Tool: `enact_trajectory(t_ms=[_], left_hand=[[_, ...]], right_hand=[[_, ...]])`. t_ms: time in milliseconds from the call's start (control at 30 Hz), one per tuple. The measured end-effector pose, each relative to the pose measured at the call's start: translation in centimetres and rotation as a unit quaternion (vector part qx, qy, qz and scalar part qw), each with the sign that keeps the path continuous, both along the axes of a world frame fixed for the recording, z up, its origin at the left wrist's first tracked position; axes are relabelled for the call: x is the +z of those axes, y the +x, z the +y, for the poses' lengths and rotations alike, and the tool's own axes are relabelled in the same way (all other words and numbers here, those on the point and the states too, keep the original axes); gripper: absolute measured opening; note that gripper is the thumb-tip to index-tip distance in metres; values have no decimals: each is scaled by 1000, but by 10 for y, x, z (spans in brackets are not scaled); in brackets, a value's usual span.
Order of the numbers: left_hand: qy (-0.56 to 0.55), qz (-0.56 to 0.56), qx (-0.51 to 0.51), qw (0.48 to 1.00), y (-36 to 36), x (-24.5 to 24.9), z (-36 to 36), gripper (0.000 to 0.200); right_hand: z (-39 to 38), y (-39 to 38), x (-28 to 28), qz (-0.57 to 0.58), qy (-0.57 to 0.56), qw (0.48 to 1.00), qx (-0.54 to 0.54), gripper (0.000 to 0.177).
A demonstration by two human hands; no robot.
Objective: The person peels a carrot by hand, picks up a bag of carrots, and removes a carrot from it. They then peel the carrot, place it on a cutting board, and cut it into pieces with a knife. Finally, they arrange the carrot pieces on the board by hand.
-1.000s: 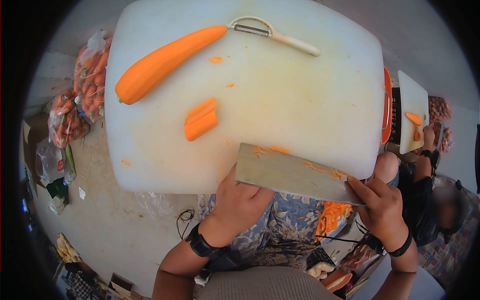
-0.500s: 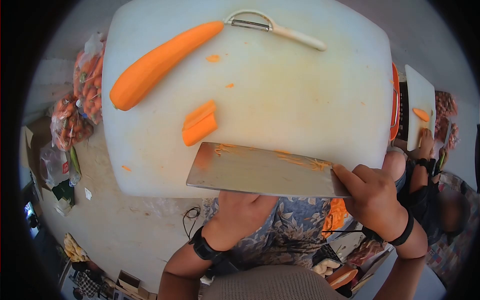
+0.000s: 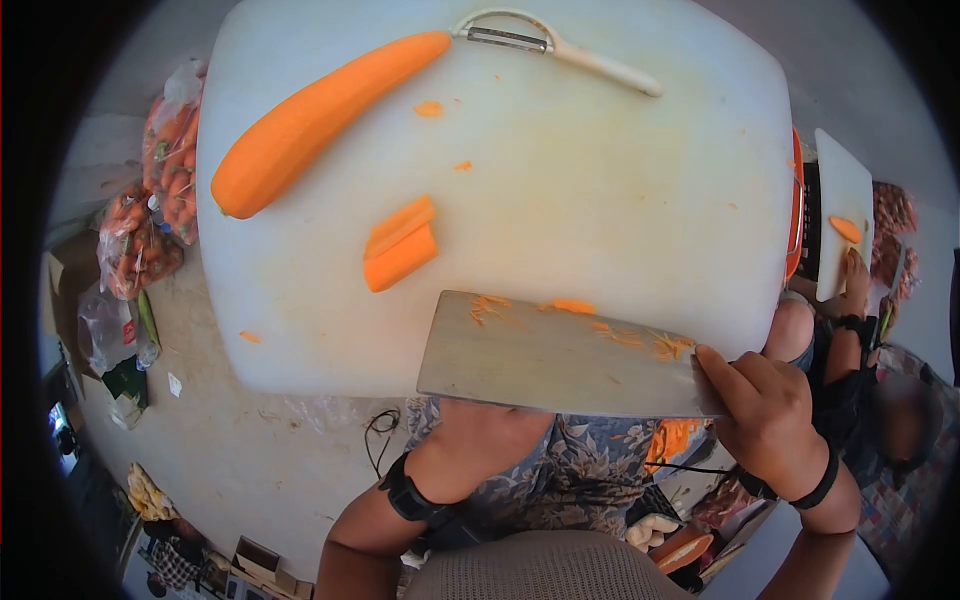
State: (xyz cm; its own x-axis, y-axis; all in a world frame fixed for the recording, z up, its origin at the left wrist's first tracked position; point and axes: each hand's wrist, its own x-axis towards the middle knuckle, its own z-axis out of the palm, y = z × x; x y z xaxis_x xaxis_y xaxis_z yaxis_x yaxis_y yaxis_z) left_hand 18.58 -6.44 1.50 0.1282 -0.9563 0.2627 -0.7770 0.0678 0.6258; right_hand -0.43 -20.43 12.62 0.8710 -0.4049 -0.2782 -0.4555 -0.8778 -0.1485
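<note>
My right hand (image 3: 768, 412) is closed round the handle end of a wide cleaver (image 3: 570, 360), whose blade lies across the near edge of the white cutting board (image 3: 640, 200). Thin orange shreds cling to the blade. My left hand (image 3: 495, 430) is behind the blade, its fingers hidden. A small piece of carrot (image 3: 573, 306) shows at the blade's far edge. Farther up, a short cut chunk of carrot (image 3: 400, 245) rests on the board. A whole peeled carrot (image 3: 325, 120) lies at the upper left, its thin end touching or very near a white peeler (image 3: 600, 68).
Carrot scraps (image 3: 428, 109) dot the board. Bags of carrots (image 3: 140, 240) stand on the floor at left. To the right, another person's hand (image 3: 855, 280) is at a second cutting board (image 3: 845, 190) with a carrot piece. An orange container (image 3: 797, 200) sits beside my board.
The cleaver and my right hand have shifted right and slightly toward me. A small carrot piece now shows at the blade's far edge. The chunk and the whole carrot stay in place.
</note>
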Motion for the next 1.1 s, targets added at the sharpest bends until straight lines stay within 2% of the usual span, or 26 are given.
enact_trajectory(t_ms=[167, 267, 333, 667, 733, 867, 967, 1100], left_hand=[[-23, 37, -13, 999, 4, 4, -5, 24], [-38, 45, -11, 998, 2, 4, -4, 35], [-36, 26, 22, 999, 1, 6, -7, 25], [-5, 1, -15, 1000, -1, 1, 0, 23], [-16, 51, -3, 999, 2, 4, -5, 22], [-27, 43, -13, 999, 4, 8, -9, 21], [-16, 90, 14, 996, 3, 10, -11, 21], [-18, 92, 22, 995, 2, 7, -9, 19]], right_hand=[[-5, 14, -9, 0, 11, 1000, 6, 42], [-3, 19, -13, -34, 28, 999, 3, 40], [-3, 21, -12, -36, 33, 999, 3, 40], [4, -2, 6, -9, 2, 1000, -18, 41], [1, 2, 5, 0, 20, 1000, -24, 41], [-5, 12, -8, -3, 40, 999, -26, 39], [-4, 15, -11, -24, 41, 999, -14, 36], [0, 14, -6, -21, 7, 1000, -7, 38]])
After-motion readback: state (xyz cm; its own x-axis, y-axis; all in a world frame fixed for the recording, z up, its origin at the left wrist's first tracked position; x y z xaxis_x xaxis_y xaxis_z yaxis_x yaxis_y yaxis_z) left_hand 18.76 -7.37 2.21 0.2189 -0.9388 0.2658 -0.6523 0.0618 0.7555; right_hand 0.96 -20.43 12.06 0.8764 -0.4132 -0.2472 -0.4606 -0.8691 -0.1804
